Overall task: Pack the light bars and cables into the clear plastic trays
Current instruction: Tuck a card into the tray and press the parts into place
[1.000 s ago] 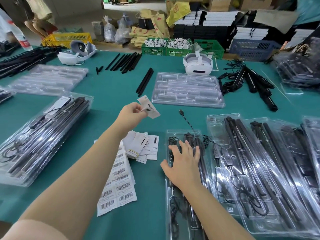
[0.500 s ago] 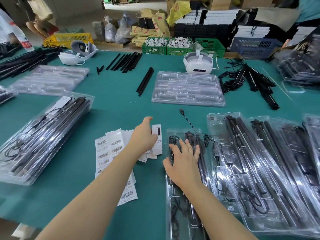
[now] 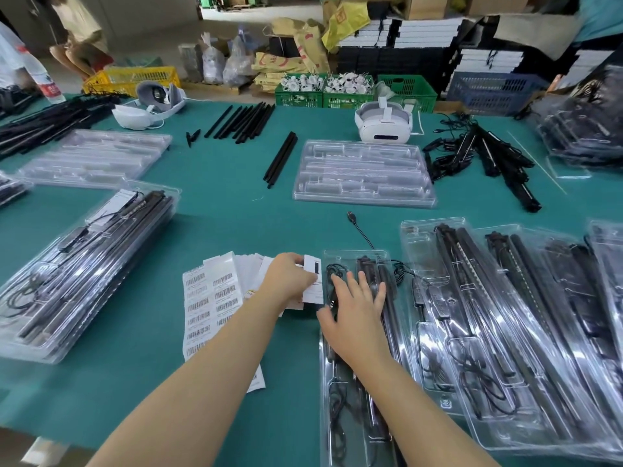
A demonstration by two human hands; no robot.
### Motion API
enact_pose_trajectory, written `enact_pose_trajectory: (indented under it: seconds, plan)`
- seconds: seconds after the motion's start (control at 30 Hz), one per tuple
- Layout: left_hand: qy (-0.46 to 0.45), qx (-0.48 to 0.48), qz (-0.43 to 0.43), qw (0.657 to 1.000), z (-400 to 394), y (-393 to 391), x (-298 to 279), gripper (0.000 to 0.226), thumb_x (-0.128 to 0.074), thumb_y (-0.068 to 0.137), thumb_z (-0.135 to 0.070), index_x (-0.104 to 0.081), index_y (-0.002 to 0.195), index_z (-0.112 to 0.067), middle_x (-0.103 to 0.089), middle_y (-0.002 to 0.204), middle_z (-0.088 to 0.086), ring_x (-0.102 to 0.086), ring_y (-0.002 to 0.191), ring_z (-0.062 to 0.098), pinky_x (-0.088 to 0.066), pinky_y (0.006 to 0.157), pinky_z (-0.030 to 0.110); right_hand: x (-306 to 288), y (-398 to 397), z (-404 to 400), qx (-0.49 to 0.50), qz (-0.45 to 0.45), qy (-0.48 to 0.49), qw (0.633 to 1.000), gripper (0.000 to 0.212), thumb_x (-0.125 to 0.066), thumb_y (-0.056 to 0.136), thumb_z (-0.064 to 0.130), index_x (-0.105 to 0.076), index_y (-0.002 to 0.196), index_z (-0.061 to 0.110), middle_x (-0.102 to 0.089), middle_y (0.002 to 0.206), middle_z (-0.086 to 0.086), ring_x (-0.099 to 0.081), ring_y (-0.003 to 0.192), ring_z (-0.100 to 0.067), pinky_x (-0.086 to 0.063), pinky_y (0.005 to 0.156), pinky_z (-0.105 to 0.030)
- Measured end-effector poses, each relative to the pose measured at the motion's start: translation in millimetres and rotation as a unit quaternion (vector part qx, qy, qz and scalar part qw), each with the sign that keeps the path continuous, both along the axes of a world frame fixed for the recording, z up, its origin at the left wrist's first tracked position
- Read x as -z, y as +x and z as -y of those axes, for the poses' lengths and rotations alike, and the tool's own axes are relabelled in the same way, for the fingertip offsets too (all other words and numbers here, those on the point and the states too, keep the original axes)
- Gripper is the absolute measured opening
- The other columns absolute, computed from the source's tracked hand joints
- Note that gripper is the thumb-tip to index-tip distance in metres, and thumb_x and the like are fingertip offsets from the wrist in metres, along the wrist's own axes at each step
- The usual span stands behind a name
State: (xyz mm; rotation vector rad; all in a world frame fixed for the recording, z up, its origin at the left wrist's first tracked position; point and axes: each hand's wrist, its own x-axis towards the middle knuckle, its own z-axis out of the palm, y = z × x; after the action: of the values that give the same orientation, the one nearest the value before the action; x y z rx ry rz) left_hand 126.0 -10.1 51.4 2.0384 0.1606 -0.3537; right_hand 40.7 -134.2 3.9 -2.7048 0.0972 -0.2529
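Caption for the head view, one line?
Right hand presses flat on light bars in a clear tray while the left hand pinches a white card beside barcode label sheets.

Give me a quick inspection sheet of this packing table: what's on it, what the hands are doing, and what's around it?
Surface: green table, mostly covered with work.
Job's things: clear tray holding light bars and cable under the right hand; empty tray behind; filled trays at right, another filled tray at left; loose black bars.
Clutter: barcode label sheets, small cards, two white headsets.
Hands: left hand on the cards; right hand flat on the tray.
Cables: USB lead trailing out of the tray.
Surroundings: crates, sacks, stacked boxes.
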Motion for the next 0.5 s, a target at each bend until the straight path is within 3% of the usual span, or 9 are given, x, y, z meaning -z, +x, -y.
enact_pose_trajectory:
  seconds: [0.27, 0.5]
  plan:
    - [-0.014, 0.007, -0.018, 1.0, 5.8, 1.3, -4.6, 0.025, -0.067, 0.087, 0.0, -0.067, 0.107, -0.015, -0.074, 0.1, 0.013, -0.073, 0.09, 0.032, -0.061, 0.08, 0.049, 1.1, 0.9, -0.1, 0.005, 0.004, 0.01, 1.0, 0.067, -0.045, 0.092, 0.037, -0.032, 0.154, 0.014, -0.029, 0.162, -0.008, -0.008, 0.154, -0.026, 0.019, 0.119, -0.051]
    - [-0.012, 0.004, -0.004, 1.0, 6.8, 0.4, -6.8, 0.029, -0.065, 0.09, 0.0, -0.068, 0.116, -0.012, -0.072, 0.104, 0.01, -0.071, 0.095, 0.03, -0.06, 0.085, 0.044, 1.2, 1.3, 0.1, 0.004, 0.009, 0.017, 1.0, 0.067, -0.046, 0.092, 0.036, -0.032, 0.153, 0.012, -0.03, 0.162, -0.008, -0.009, 0.154, -0.026, 0.017, 0.119, -0.052]
